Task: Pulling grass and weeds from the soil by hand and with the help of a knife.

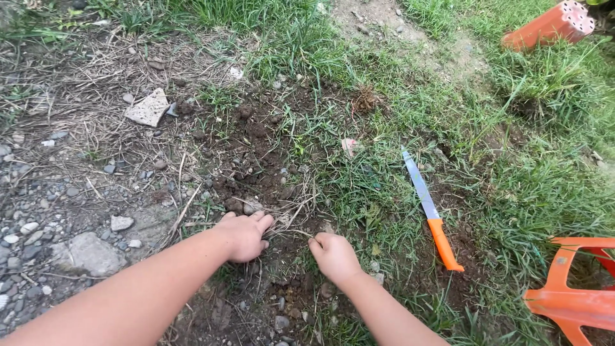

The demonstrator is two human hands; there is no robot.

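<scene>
— What were the fingers doing?

— The left hand had its fingers curled down, the tips pressed into a tuft of dry grass stalks at the edge of the bare soil patch. The right hand was closed in a loose fist, its thumb and forefinger seemingly pinching the near end of the same tuft; I couldn't tell how firmly.

— And the stalks themselves?

— Pale and thin, they fanned up and away from the hands, their long axis running roughly from the right hand toward the soil patch.

— What lay around that patch?

— To its right, in the green grass, an orange-handled knife rested flat, blade pointing away from the person and slightly left, handle nearest them. Farther right of it stood an orange plastic stool, and far beyond, an orange perforated brick. Left of the patch were a flat stone shard and grey gravel.
</scene>
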